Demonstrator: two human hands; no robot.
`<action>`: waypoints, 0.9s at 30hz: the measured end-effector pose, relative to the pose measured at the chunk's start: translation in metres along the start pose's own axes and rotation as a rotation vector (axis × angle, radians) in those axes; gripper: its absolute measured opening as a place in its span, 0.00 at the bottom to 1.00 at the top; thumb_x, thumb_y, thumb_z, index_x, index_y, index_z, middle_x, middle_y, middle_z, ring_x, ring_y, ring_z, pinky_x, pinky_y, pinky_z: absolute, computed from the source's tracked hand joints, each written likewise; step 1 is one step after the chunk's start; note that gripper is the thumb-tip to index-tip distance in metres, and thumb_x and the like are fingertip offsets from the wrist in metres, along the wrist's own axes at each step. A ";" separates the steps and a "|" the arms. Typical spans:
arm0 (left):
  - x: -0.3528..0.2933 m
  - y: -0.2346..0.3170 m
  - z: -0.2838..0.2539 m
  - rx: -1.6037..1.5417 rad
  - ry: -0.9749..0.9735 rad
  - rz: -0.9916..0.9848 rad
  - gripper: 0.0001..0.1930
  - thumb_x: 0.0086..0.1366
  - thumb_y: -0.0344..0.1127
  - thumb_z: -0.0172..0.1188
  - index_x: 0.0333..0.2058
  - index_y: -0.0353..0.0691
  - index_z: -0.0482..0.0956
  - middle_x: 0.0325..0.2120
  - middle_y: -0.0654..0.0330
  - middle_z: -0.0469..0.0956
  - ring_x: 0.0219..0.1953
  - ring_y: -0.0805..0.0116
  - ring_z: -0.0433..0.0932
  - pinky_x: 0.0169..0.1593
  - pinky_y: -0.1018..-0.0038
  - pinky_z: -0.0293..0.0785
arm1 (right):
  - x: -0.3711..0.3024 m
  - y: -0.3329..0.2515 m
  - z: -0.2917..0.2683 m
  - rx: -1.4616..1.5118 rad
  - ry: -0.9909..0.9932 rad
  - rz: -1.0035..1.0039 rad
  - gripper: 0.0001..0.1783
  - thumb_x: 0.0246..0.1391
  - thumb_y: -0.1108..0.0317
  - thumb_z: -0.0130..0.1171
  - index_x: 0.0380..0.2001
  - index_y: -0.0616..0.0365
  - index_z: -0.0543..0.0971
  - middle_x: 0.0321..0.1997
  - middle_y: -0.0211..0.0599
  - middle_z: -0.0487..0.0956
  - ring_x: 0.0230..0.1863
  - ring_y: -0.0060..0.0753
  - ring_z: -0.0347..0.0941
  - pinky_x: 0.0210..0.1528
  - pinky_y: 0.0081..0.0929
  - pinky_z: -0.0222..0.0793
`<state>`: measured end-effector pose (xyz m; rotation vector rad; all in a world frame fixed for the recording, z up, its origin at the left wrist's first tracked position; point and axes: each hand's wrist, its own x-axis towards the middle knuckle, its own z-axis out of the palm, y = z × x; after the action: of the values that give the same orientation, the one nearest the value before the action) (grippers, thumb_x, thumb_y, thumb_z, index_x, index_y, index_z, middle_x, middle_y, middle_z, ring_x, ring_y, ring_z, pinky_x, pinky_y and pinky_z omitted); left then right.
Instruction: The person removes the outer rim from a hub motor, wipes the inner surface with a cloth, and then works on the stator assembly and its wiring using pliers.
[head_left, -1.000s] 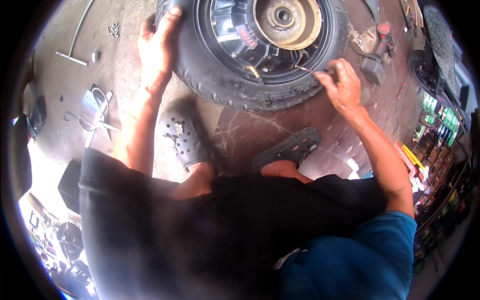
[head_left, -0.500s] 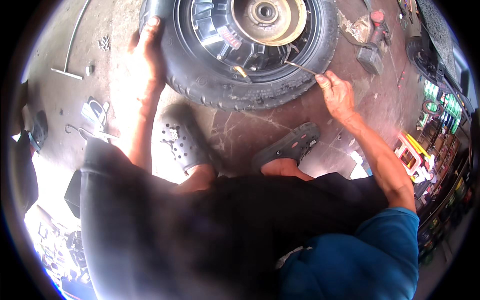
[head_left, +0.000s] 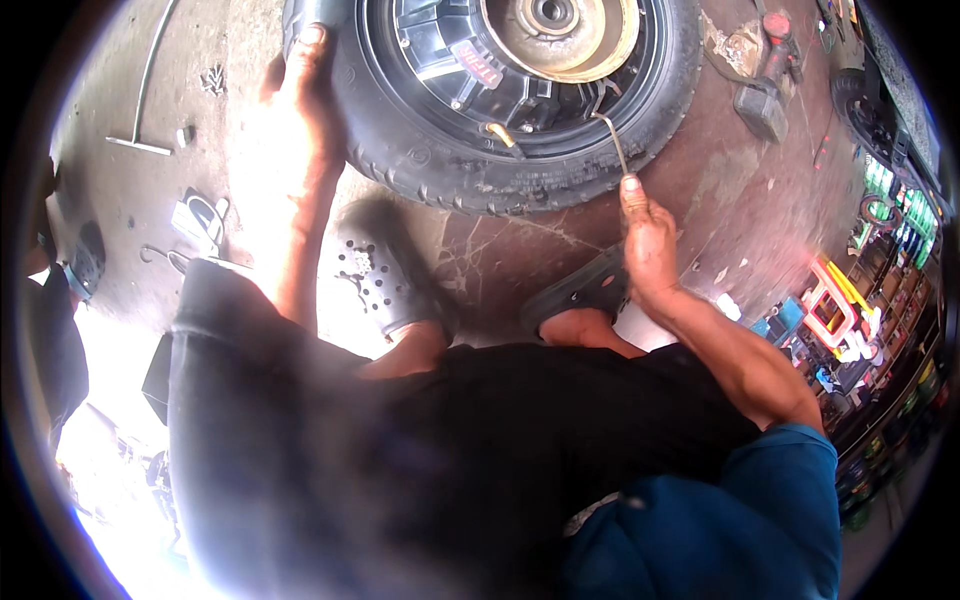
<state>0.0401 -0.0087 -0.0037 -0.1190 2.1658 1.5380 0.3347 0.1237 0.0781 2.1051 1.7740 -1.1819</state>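
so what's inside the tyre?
A black wheel hub with a round tan drum and a short yellowish stem. The cavity within the tyre itself is covered, so unseen.

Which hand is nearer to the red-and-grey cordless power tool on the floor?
Right. The right hand, holding a thin bent metal rod, is below-left of the power tool in the picture; the left hand is farther off, at the left side of the black rubber tyre.

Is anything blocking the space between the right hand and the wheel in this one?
Nothing visible blocks it. Only the thin bent metal rod held in the right hand spans the gap, its far end over the dark inner part of the wheel; whether that tip touches is unclear.
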 end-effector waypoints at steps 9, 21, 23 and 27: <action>0.005 -0.010 -0.007 -0.008 -0.060 0.011 0.28 0.64 0.57 0.54 0.46 0.34 0.80 0.29 0.56 0.80 0.29 0.68 0.74 0.36 0.73 0.70 | -0.050 -0.039 0.051 0.551 -0.046 0.446 0.30 0.58 0.34 0.49 0.18 0.46 0.63 0.11 0.20 0.53 0.11 0.18 0.48 0.14 0.22 0.45; 0.003 -0.004 -0.001 -0.242 -0.015 0.011 0.31 0.57 0.49 0.67 0.47 0.23 0.74 0.34 0.56 0.79 0.33 0.71 0.73 0.40 0.78 0.68 | 0.029 -0.045 -0.023 -0.336 0.003 -0.625 0.23 0.55 0.47 0.60 0.39 0.59 0.79 0.28 0.42 0.80 0.32 0.36 0.77 0.37 0.31 0.71; 0.006 -0.007 -0.003 -0.215 -0.019 0.008 0.31 0.58 0.49 0.67 0.47 0.23 0.75 0.34 0.56 0.79 0.34 0.71 0.73 0.41 0.79 0.68 | 0.029 -0.059 -0.009 -0.332 -0.004 -0.632 0.20 0.53 0.53 0.63 0.38 0.59 0.79 0.28 0.40 0.81 0.32 0.37 0.78 0.35 0.32 0.71; 0.004 -0.006 -0.002 -0.170 -0.031 0.006 0.30 0.58 0.48 0.66 0.46 0.24 0.75 0.33 0.56 0.79 0.34 0.72 0.73 0.41 0.78 0.68 | 0.029 -0.070 0.001 -0.419 0.016 -0.696 0.14 0.53 0.59 0.63 0.35 0.59 0.80 0.27 0.39 0.79 0.28 0.40 0.77 0.32 0.33 0.71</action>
<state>0.0381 -0.0122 -0.0098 -0.1428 2.0112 1.7142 0.2717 0.1660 0.0844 1.2986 2.5865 -0.7814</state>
